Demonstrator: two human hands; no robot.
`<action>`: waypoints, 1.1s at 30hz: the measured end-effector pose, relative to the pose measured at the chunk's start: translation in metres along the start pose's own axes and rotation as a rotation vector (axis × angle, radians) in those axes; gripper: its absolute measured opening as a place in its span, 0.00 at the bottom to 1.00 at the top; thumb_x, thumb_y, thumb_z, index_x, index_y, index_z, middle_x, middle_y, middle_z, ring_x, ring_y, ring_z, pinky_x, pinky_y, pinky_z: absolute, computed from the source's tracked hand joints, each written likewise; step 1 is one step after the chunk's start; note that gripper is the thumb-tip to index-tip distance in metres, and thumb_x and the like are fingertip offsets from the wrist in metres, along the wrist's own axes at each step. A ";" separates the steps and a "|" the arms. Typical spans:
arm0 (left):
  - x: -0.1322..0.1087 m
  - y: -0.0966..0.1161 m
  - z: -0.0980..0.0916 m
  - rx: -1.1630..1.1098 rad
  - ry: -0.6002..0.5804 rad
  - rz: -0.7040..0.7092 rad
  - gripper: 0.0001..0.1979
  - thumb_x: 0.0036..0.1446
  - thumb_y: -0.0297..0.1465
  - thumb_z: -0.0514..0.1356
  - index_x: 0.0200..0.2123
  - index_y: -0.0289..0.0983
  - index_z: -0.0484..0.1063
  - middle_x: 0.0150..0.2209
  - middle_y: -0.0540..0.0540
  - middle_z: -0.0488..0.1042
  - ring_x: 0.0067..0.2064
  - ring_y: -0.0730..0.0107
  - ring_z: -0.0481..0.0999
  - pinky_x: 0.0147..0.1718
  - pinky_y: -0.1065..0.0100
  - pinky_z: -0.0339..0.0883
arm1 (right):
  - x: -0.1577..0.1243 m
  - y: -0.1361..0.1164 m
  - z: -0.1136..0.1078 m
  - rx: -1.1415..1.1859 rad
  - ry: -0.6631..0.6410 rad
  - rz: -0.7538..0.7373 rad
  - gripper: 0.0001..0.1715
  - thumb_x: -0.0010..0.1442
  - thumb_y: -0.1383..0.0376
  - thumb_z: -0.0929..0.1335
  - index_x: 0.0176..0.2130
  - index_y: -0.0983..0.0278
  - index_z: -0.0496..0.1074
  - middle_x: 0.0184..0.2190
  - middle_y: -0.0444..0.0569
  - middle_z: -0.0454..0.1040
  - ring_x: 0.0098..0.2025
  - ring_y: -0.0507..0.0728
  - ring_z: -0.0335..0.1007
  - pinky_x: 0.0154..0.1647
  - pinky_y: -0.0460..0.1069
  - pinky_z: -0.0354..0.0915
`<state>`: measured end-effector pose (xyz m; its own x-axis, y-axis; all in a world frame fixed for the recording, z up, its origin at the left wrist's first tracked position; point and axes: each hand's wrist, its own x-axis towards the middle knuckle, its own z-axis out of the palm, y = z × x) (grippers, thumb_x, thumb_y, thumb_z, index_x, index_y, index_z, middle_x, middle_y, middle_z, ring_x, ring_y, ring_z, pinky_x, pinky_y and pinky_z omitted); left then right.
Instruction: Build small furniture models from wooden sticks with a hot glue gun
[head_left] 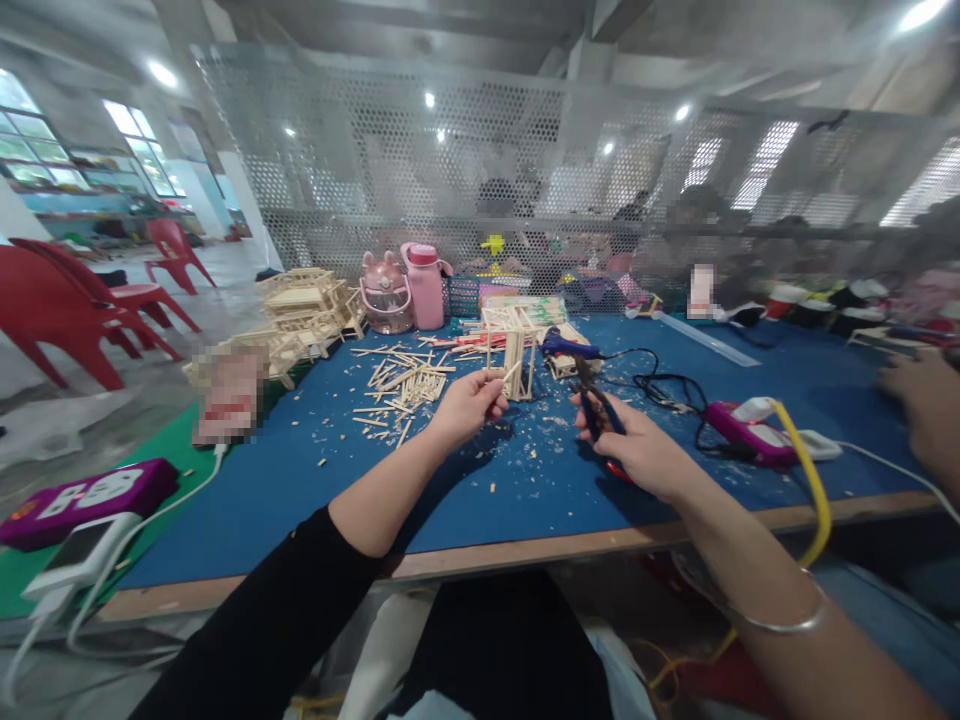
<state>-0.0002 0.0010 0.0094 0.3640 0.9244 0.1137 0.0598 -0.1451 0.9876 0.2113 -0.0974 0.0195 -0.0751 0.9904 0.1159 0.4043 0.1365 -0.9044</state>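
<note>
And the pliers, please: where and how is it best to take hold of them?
I would grip the pliers by their handles, coming from the near side, as the right hand does. The handles slant back to that side, while the dark jaws point away, so this approach should keep the hand behind the jaws.

The table [300,525] has a blue top with a bare wood front edge and a green strip [196,425] at its left end. Loose sticks [409,382] lie in a heap left of centre, beside an upright frame [514,350]; pale scraps [547,470] are strewn nearby. More frames [307,305] are piled at the far left, next to a jar [388,297] and a pink bottle [425,292]. To the right, a black cord [651,378] lies in loops near a ruler [709,340] and a purple power strip [739,432].
</note>
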 end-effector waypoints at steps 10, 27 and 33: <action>-0.010 0.007 0.011 -0.337 -0.147 -0.062 0.14 0.52 0.39 0.61 0.31 0.33 0.66 0.24 0.51 0.72 0.23 0.81 0.70 0.26 0.75 0.64 | 0.020 -0.020 0.015 -0.578 -0.007 -0.009 0.32 0.49 0.70 0.62 0.55 0.63 0.62 0.53 0.55 0.67 0.50 0.60 0.65 0.51 0.52 0.59; -0.016 0.003 0.019 -0.037 -0.230 -0.009 0.25 0.53 0.52 0.52 0.33 0.34 0.68 0.25 0.49 0.69 0.24 0.76 0.67 0.23 0.73 0.62 | 0.025 -0.016 0.011 -0.720 -0.067 -0.084 0.23 0.49 0.72 0.62 0.46 0.63 0.66 0.43 0.52 0.75 0.42 0.58 0.70 0.39 0.47 0.58; -0.014 -0.002 0.019 0.384 -0.081 0.075 0.24 0.57 0.48 0.47 0.21 0.36 0.65 0.19 0.51 0.66 0.21 0.75 0.62 0.22 0.71 0.55 | 0.027 -0.008 0.023 -0.951 -0.036 -0.068 0.22 0.50 0.71 0.62 0.47 0.64 0.62 0.41 0.55 0.74 0.40 0.60 0.70 0.36 0.48 0.56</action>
<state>0.0122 -0.0187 0.0040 0.4518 0.8776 0.1600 0.3679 -0.3467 0.8628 0.1852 -0.0722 0.0201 -0.1479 0.9806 0.1289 0.9687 0.1699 -0.1812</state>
